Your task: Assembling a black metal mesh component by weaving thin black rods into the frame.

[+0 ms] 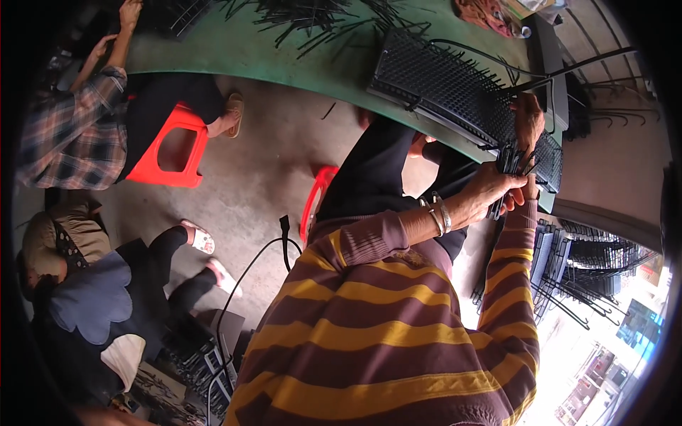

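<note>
At the far left, a co-worker in a plaid shirt [74,135] sat at the green table [234,53], beside a red stool [153,163]. Below, dark slatted racks [202,366] stood near a second co-worker [92,298]; their contents were too dim to tell. Loose black strips [305,18] lay heaped across the table's far side. Right of them a long black tray [433,74], gridded with small openings, rested along the near edge, thin dark pieces bristling from its far side. The person's left hand [491,186], two bangles at its wrist, was clamped on a bundle of black strips [506,167] above the tray's right part. Just beyond, the right hand [529,121] reached over the tray; whether its fingers were closed on a piece could not be told. At lower right, more black trays [558,248] stood stacked, with bent rods jutting out.
</note>
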Motion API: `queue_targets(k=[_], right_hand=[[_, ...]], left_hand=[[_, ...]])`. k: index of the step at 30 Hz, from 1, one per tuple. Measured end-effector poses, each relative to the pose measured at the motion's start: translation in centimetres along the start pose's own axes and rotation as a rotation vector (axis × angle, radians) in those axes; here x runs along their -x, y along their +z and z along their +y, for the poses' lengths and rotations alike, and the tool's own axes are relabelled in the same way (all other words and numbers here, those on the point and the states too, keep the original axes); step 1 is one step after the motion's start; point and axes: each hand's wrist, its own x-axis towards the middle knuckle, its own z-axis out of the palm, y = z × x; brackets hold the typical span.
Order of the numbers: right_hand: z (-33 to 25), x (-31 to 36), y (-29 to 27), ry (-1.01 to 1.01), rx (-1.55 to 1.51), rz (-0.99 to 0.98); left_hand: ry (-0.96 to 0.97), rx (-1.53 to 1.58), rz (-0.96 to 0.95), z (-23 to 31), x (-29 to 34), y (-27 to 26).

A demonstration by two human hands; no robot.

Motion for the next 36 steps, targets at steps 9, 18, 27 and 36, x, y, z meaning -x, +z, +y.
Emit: queue_targets(k=[9, 18, 27, 36], right_hand=[[5.4, -0.2, 1.8, -0.016, -0.087, 0.153], [1.3, 1.1, 1.9, -0.100, -0.213, 0.282], [-0.3, 1.9, 0.0, -0.111, -0.060, 0.205], [-1.0, 2.7, -1.5, 0.020, -0.112, 0.120]], left_hand=[[0.115, 0.060, 0.074, 0.5, -0.9, -2.7], [-0.094, 0.113, 0.232, 1.2, -1.4, -6.3], [-0.135, 0.053, 0.295, 2.6, -2.9, -5.3], [-0.143, 0.031, 0.258, 3.0, -5.3, -5.3]])
